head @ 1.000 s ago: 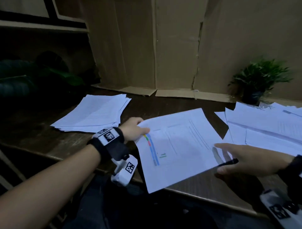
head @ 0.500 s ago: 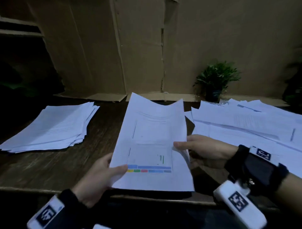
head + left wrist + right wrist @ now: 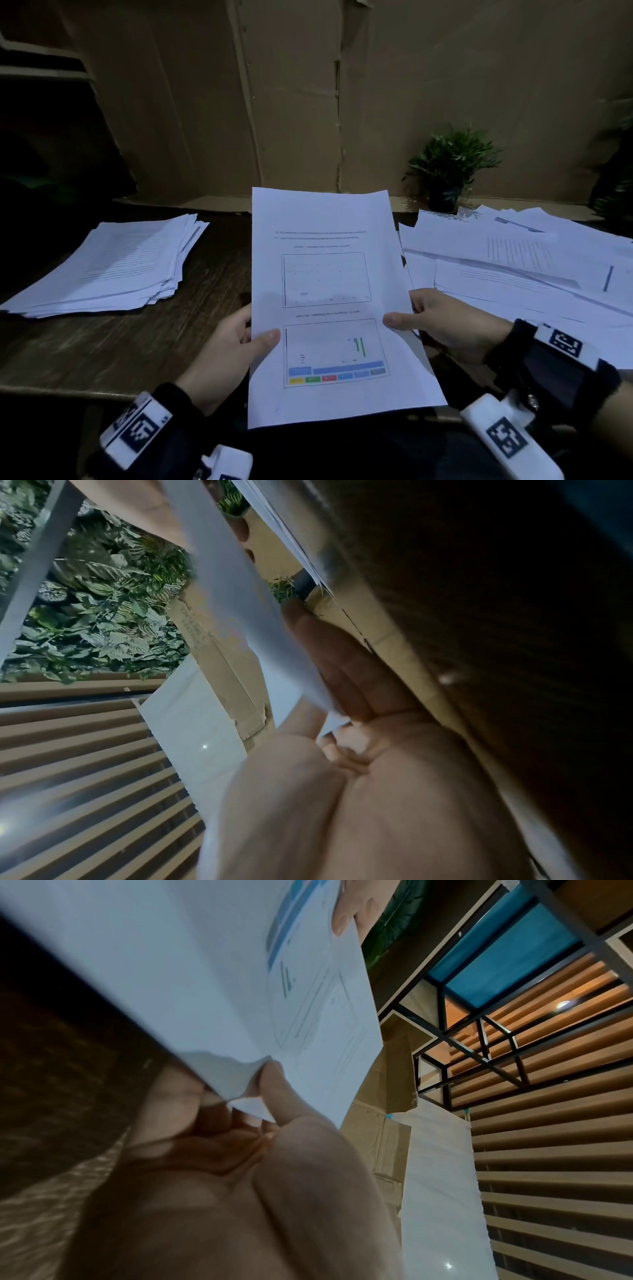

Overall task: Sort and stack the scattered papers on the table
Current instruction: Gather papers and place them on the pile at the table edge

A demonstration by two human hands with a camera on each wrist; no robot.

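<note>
Both hands hold one printed sheet above the surface. Left hand pinches its left edge, right hand its right. Each grip is thumb-on-top.

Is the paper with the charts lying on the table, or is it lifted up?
Lifted. Both hands hold the sheet by its side edges, left hand and right hand, above the table.

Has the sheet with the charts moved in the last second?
Yes. The sheet, earlier flat on the table, now stands lifted between the left hand and right hand, turned lengthwise toward the cardboard.
</note>
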